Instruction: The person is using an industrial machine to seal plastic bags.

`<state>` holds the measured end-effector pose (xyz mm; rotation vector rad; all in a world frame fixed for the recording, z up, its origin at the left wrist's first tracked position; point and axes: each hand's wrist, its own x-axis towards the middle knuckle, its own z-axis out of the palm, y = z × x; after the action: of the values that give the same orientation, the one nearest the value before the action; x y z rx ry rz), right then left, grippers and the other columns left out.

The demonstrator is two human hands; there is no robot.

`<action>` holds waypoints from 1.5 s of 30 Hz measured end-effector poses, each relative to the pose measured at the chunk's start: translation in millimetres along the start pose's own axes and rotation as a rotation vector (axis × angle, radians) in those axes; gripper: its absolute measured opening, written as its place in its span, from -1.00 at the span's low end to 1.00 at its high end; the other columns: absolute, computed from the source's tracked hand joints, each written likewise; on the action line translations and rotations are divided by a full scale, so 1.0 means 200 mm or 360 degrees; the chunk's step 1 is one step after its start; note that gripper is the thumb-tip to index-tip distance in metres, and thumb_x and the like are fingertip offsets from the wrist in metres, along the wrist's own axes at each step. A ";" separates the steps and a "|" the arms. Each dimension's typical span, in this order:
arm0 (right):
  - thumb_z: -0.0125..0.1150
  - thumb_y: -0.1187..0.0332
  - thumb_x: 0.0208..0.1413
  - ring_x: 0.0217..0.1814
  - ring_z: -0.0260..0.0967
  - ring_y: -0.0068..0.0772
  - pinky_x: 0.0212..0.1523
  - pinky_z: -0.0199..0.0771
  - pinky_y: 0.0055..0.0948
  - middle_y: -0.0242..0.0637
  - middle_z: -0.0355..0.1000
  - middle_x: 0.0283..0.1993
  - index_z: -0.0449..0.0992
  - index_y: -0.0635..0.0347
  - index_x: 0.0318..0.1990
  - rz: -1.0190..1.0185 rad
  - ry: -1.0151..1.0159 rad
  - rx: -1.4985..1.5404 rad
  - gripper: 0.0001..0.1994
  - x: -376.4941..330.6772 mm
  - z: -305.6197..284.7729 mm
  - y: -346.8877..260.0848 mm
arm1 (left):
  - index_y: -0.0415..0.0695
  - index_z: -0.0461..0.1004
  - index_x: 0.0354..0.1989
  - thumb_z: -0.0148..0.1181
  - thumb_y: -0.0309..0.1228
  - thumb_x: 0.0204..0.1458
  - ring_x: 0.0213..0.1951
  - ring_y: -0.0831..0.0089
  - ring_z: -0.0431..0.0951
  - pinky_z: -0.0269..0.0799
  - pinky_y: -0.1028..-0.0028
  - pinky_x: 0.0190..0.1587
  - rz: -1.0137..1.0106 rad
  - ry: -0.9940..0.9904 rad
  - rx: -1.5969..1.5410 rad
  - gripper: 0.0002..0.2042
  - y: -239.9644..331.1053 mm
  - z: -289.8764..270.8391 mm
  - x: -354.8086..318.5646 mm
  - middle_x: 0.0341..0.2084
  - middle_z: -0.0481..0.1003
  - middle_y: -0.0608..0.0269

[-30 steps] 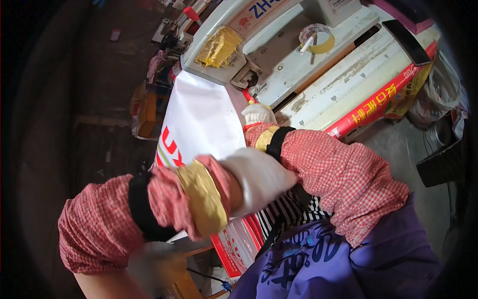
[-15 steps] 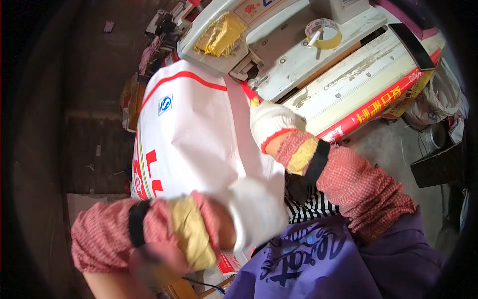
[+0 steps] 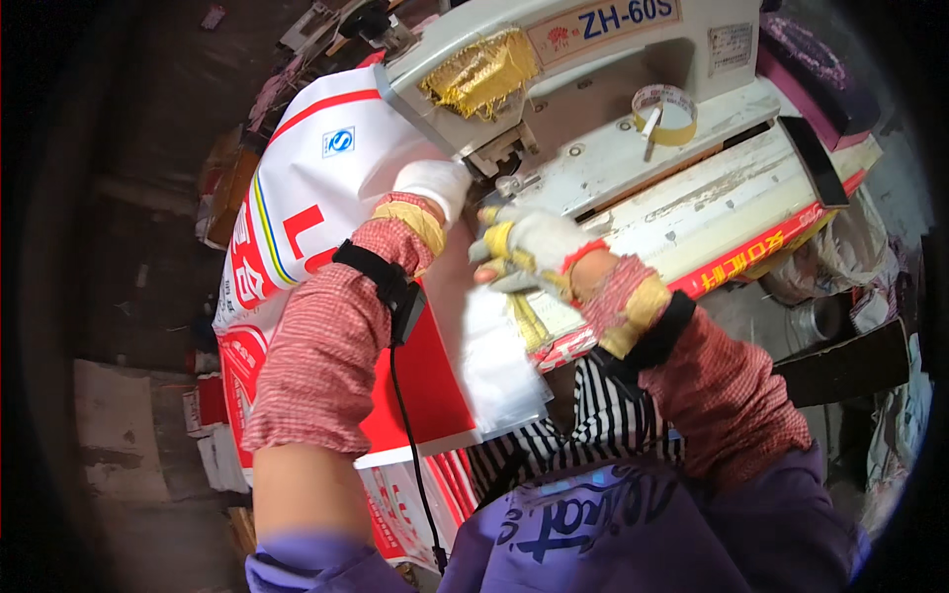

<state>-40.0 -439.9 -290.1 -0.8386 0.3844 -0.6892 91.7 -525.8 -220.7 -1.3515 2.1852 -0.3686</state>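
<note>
A large white woven sack (image 3: 356, 104) with red, yellow and blue print hangs at the left of a grey sewing machine (image 3: 652, 74). My left hand (image 3: 435, 185), in a white glove, lies against the sack close to the machine's presser foot (image 3: 504, 158). Its fingers are hidden from this side. Just right of it, my right hand (image 3: 539, 242) wears a white and grey glove with yellow bands. Those fingers point left, spread apart, with nothing visible in them. Below, a red panel and a clear plastic-like flap of the sack spread toward my lap.
A tape roll (image 3: 664, 116) with a white stick stands on the machine bed. A long white table edge (image 3: 712, 208) with a red printed strip runs to the right. Cartons (image 3: 229, 188) are at the left, and a plastic bag (image 3: 840, 247) hangs at the far right.
My left hand has moved up from near my lap to the sack by the presser foot. My right hand has come off the sack's edge and spread its fingers. The sack has shifted left.
</note>
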 end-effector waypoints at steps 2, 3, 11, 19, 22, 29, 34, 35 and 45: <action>0.01 0.38 -0.08 -0.42 0.38 -0.48 -0.47 0.37 -0.46 -0.21 0.37 -0.39 0.36 0.24 -0.25 -0.0208 0.0350 -0.0560 -0.78 0.05 0.15 0.04 | -0.14 0.50 -0.33 0.03 -0.46 -0.14 -0.31 0.16 0.51 0.43 0.31 -0.30 -0.0332 0.0327 -0.0458 -0.81 -0.26 0.23 0.07 -0.39 0.49 0.02; -0.05 0.44 0.04 -0.44 0.38 -0.51 -0.50 0.34 -0.62 -0.19 0.36 -0.26 0.08 0.32 0.13 0.0021 0.0434 -0.0750 -0.54 -0.01 0.21 -0.03 | -0.13 0.50 -0.36 0.03 -0.45 -0.13 -0.33 0.16 0.51 0.43 0.30 -0.32 -0.0164 0.0283 -0.0306 -0.83 -0.24 0.19 0.04 -0.40 0.49 0.05; 0.12 0.23 -0.15 -0.02 0.26 -0.07 -0.09 0.32 -0.26 0.01 0.21 0.04 0.17 0.19 0.10 -0.0478 0.0714 -0.2504 -0.41 0.09 0.30 0.02 | -0.01 0.44 -0.61 0.06 -0.39 -0.23 -0.40 0.39 0.46 0.36 0.35 -0.19 0.0387 -0.0090 0.0206 -0.95 -0.27 -0.21 -1.07 -0.69 0.40 0.35; 0.13 0.26 -0.17 -0.14 0.27 -0.14 -0.12 0.31 -0.31 -0.15 0.35 -0.20 0.42 0.16 -0.15 -0.0415 0.0502 -0.3116 -0.64 0.18 0.58 0.04 | -0.04 0.39 -0.66 0.07 -0.53 -0.38 -0.35 0.46 0.43 0.06 0.18 0.19 0.0008 0.0446 0.0191 -0.92 -0.34 -0.25 -1.72 -0.62 0.38 0.37; 0.16 0.24 -0.21 -0.14 0.29 -0.21 -0.15 0.31 -0.34 -0.20 0.35 -0.23 0.44 0.10 -0.24 -0.0643 0.0411 -0.3161 -0.69 0.19 0.65 0.08 | -0.05 0.39 -0.46 0.12 -0.57 -0.32 -0.29 0.37 0.42 0.19 0.24 0.09 -0.0054 0.0750 0.0211 -0.81 -0.41 -0.20 -1.79 -0.50 0.39 0.36; 0.15 0.22 -0.21 -0.20 0.31 -0.16 -0.16 0.31 -0.30 -0.18 0.36 -0.28 0.43 0.19 -0.29 -0.1120 0.0300 -0.3056 -0.69 0.25 0.80 0.12 | -0.04 0.37 -0.44 0.22 -0.54 -0.28 -0.12 0.26 0.39 0.28 0.27 0.02 -0.0363 0.1237 -0.0027 -0.80 -0.46 -0.13 -1.99 -0.25 0.42 0.33; 0.02 0.26 -0.10 -0.38 0.35 -0.09 -0.36 0.36 -0.21 -0.13 0.37 -0.40 0.42 0.19 -0.39 -0.1055 -0.0074 -0.2700 -0.80 0.27 0.95 0.23 | -0.14 0.46 -0.28 0.19 -0.65 -0.25 -0.03 0.20 0.35 0.29 0.34 0.01 -0.0452 0.1842 0.0136 -0.72 -0.57 -0.08 -2.07 -0.05 0.33 0.08; -0.02 0.24 -0.06 -0.44 0.35 -0.08 -0.45 0.36 -0.21 -0.12 0.39 -0.48 0.42 0.18 -0.41 -0.1108 -0.0114 -0.2585 -0.79 0.26 0.99 0.26 | -0.24 0.44 -0.19 0.16 -0.68 -0.22 0.00 0.19 0.32 0.30 0.39 0.00 -0.0536 0.1929 0.0010 -0.67 -0.56 -0.06 -2.09 0.01 0.25 0.00; -0.01 0.03 0.00 -0.41 0.40 -0.10 -0.34 0.38 -0.29 -0.08 0.40 -0.52 0.47 0.25 -0.45 0.0433 -0.0648 -0.1962 -0.60 0.00 1.40 0.32 | -0.22 0.25 -0.02 -0.17 0.07 0.04 -0.19 0.46 0.41 0.35 0.48 -0.18 -0.1397 0.1131 -0.3174 -0.43 -0.13 0.84 -2.36 -0.20 0.41 0.14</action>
<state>143.5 -256.9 -168.0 -2.0015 0.5328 0.0677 373.9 -111.6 -203.9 -3.4889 1.8040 1.8413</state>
